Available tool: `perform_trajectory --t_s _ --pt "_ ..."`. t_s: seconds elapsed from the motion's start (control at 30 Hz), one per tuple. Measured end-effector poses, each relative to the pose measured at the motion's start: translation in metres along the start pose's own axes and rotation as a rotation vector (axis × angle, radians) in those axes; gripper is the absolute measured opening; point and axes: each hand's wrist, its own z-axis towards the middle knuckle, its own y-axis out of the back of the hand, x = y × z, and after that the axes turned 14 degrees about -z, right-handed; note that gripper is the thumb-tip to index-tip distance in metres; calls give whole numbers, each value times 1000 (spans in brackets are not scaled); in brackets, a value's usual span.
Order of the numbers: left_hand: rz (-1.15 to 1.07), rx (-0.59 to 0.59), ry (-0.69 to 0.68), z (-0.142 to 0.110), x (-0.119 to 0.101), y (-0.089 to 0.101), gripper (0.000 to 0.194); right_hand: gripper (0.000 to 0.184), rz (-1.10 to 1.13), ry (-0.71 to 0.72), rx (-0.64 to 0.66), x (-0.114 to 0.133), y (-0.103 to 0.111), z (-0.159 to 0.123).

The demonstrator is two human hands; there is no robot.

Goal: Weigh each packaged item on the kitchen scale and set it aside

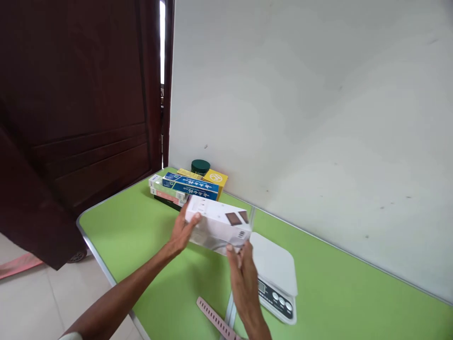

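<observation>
A white cardboard box (pixel 215 226) with dark square pictures and a barcode is held above the green table, tilted. My left hand (pixel 183 230) grips its left end, thumb on the near top edge. At the lower right corner my right hand (pixel 242 264) holds it with thumb and fingers. Just right of that hand lies a white digital kitchen scale (pixel 278 269), its buttons facing me and part of its display covered by the hand. A pink watch strap (pixel 215 318) rests on the table below, one end cut off by the frame.
Stacked boxes, including a blue toothpaste box (pixel 191 186) and a yellow box (pixel 216 178), stand at the back of the green table (pixel 141 236). Behind them is a dark green-lidded jar (pixel 200 166). A white wall borders the far side; a dark door (pixel 78 94) is at left.
</observation>
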Motion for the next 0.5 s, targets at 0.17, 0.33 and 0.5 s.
perform_trajectory --t_s 0.17,0.33,0.5 --pt "154 -263 -106 16 -3 90 89 72 158 164 258 23 -82 10" --pt "241 -330 -183 33 3 137 81 74 130 279 278 31 -131 27" --pt "268 -383 -218 52 13 150 81 74 46 376 240 26 -150 35"
